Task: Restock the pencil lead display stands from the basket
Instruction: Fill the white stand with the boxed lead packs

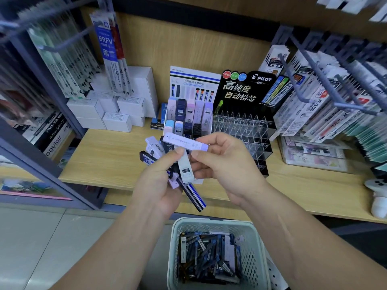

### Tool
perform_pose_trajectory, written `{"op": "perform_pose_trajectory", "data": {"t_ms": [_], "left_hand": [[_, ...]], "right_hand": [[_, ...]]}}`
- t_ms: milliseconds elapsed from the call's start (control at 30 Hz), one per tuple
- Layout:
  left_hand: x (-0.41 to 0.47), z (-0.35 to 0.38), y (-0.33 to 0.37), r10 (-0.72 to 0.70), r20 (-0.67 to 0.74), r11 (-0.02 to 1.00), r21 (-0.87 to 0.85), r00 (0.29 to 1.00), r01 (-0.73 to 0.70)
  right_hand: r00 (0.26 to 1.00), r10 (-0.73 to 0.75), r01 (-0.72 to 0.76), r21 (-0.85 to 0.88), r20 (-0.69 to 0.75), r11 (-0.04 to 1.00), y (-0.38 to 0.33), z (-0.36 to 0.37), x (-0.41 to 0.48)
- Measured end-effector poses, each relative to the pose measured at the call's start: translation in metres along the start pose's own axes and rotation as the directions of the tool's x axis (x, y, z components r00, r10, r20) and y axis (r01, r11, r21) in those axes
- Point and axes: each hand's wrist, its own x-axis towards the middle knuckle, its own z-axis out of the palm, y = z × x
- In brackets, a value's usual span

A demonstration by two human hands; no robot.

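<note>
**Head view.** At frame centre, the left hand [159, 183] is gripping a fanned bundle of white, black and blue plastic lead cases [151, 147]. Its fingers are curling beneath the bundle and its thumb is pressing on top.

Just right of it, the right hand [228, 164] is pinching the right end of a pale lilac flat plastic lead case [184, 142] between thumb and forefinger. This case is lying nearly level above the bundle.

Directly behind the hands, a white cardboard display stand [192, 80] is holding cases upright in two rows. A black display stand with clear acrylic compartments [238, 91] is standing just beside it, to the right.

A pale wooden shelf [109, 155] is lying bare at centre left. White cardboard boxes [117, 111] are bounding it behind, and hanging refill packets [318, 114] are crowding the right edge.

At bottom centre, a pale green perforated plastic basket [211, 222] is sitting below the hands, holding loose lead cases [209, 258].
</note>
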Motion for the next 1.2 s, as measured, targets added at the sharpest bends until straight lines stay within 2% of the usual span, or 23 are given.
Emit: {"op": "perform_pose_trajectory", "data": {"t_ms": [100, 200, 267, 333, 400, 500, 800, 900, 967, 1000, 1133, 1200], "left_hand": [[0.001, -0.001, -0.001, 0.0, -0.05, 1.0, -0.015, 0.999, -0.001], [0.003, -0.001, 0.0, -0.005, -0.129, 0.999, -0.044, 0.992, 0.0], [0.003, -0.001, 0.001, 0.004, -0.152, 1.0, -0.012, 0.988, -0.006], [0.004, -0.002, 0.001, 0.012, -0.167, 1.0, 0.02, 0.986, -0.009], [0.006, -0.004, 0.0, 0.015, -0.184, 0.999, 0.037, 0.983, -0.008], [0.008, -0.003, 0.001, 0.02, -0.184, 1.0, 0.023, 0.983, -0.016], [0.01, -0.007, 0.003, 0.019, -0.156, 1.0, -0.014, 0.988, -0.021], [0.008, -0.008, 0.004, 0.016, -0.139, 1.0, -0.023, 0.99, -0.019], [0.007, -0.008, 0.005, 0.014, -0.141, 1.0, -0.026, 0.99, -0.018], [0.007, -0.008, 0.005, 0.011, -0.138, 1.0, -0.026, 0.99, -0.015], [0.006, -0.008, 0.006, 0.013, -0.152, 1.0, -0.014, 0.988, -0.015], [0.006, -0.007, 0.006, 0.015, -0.164, 1.0, -0.003, 0.986, -0.016]], "right_hand": [[0.998, -0.029, 0.031, 0.044, -0.05, 0.999, -0.002, -0.003, 0.003], [0.981, -0.072, 0.078, 0.027, -0.183, 0.997, -0.01, -0.017, 0.012], [0.947, -0.163, 0.136, -0.117, -0.277, 0.984, -0.016, -0.032, 0.023], [0.904, -0.312, 0.179, -0.404, -0.294, 0.897, -0.022, -0.05, 0.037], [0.871, -0.444, 0.216, -0.647, -0.21, 0.731, -0.03, -0.062, 0.051], [0.835, -0.548, 0.273, -0.829, -0.047, 0.488, -0.039, -0.065, 0.07], [0.764, -0.609, 0.402, -0.896, 0.214, 0.191, -0.034, -0.053, 0.118], [0.75, -0.615, 0.407, -0.903, 0.245, 0.137, -0.027, -0.051, 0.123], [0.743, -0.63, 0.405, -0.901, 0.223, 0.158, -0.025, -0.051, 0.125], [0.745, -0.64, 0.399, -0.894, 0.186, 0.205, -0.026, -0.053, 0.125], [0.779, -0.624, 0.365, -0.764, -0.064, 0.533, -0.036, -0.062, 0.109], [0.823, -0.552, 0.372, -0.608, -0.134, 0.701, -0.04, -0.064, 0.093]]}}
